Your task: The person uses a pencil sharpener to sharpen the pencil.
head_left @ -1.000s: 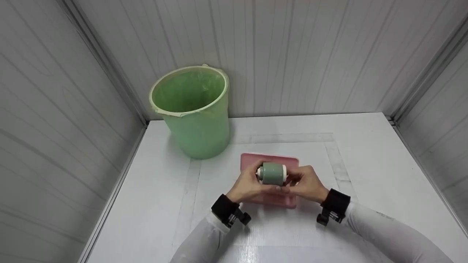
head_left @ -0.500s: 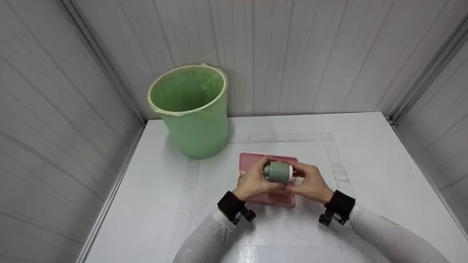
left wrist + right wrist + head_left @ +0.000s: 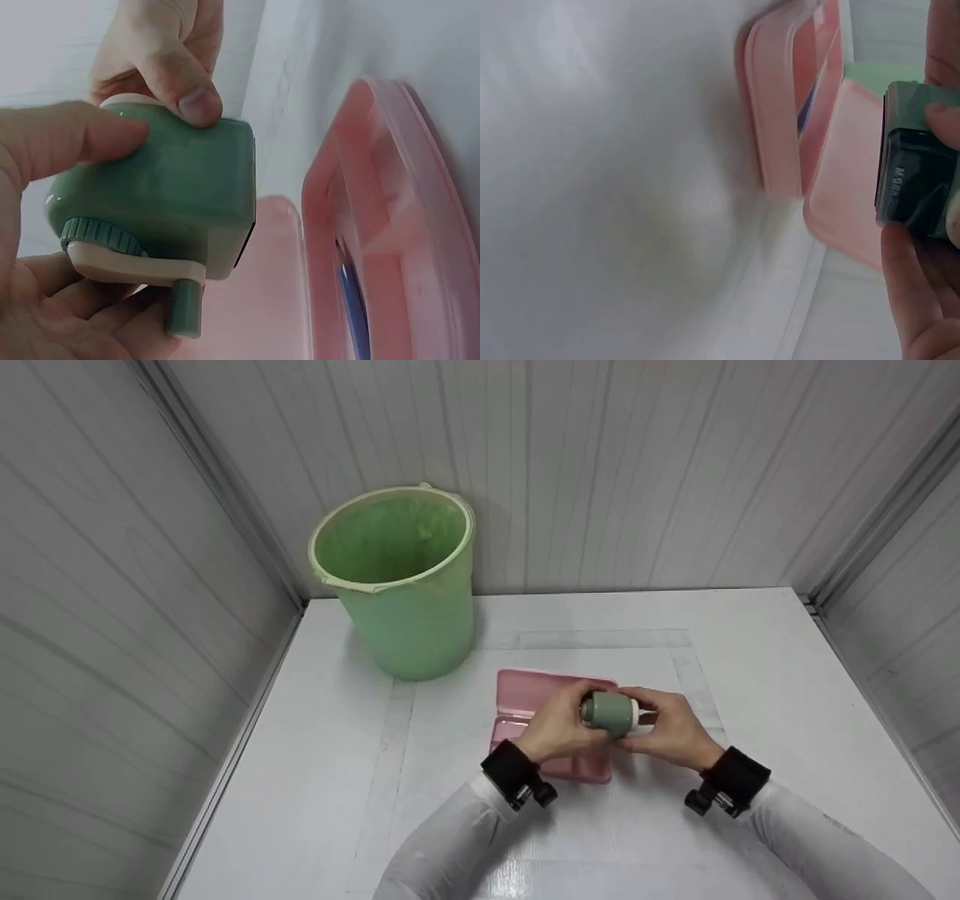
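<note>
Both hands hold a green crank pencil sharpener point(image 3: 611, 714) above an open pink pencil case point(image 3: 525, 688). My left hand point(image 3: 559, 727) grips its crank end, thumb over the green body; the cream crank arm and green knob point(image 3: 185, 309) show in the left wrist view. From the other side, my right hand point(image 3: 671, 733) grips the sharpener with its thumb on the body. A dark shavings drawer point(image 3: 921, 184) with pale lettering faces the right wrist camera. Inside the pencil case lies a blue pencil point(image 3: 354, 307). The left hand covers part of the case in the head view.
A tall green bucket point(image 3: 409, 622) stands at the back left of the white table point(image 3: 420, 810). Grey panelled walls point(image 3: 637, 472) close in the back and both sides. Tape strips point(image 3: 600, 638) mark a rectangle on the tabletop.
Both hands have shifted to the right with the sharpener, uncovering more of the pencil case's left side. The sharpener stays held between them. The bucket and case stay in place.
</note>
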A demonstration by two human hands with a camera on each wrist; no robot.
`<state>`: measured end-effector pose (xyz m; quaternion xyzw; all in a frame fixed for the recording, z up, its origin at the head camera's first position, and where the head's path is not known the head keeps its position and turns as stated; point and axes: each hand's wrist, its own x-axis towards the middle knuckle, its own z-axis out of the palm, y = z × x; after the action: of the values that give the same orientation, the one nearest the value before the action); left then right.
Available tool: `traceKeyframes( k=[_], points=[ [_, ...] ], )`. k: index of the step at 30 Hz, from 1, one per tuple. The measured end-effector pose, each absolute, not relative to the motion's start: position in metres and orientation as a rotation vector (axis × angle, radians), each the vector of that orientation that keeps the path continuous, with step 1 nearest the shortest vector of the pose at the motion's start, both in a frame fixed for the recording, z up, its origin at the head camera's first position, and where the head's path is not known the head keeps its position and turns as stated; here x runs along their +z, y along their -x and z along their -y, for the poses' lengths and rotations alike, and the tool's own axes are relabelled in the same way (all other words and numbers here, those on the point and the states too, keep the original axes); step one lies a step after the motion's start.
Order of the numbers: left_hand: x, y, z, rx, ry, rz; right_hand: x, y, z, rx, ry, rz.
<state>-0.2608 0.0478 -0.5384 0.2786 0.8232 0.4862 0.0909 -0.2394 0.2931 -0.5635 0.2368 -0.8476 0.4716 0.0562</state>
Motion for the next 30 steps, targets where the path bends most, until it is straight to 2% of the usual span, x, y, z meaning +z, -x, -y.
traceKeyframes(
  k=[10,18,30],
  points=[
    [-0.546,0.256,-0.100,1.283,-0.807,-2.552,-0.549,0.239,-0.334,1.186,-0.756,2.810],
    [-0.558,0.247,-0.137,1.104,-0.781,-2.638,-0.556,0.232,-0.353,0.937,-0.705,2.919],
    [-0.568,0.247,-0.139,1.049,-0.762,-2.670,-0.559,0.236,-0.350,0.870,-0.754,2.961]
  ],
)
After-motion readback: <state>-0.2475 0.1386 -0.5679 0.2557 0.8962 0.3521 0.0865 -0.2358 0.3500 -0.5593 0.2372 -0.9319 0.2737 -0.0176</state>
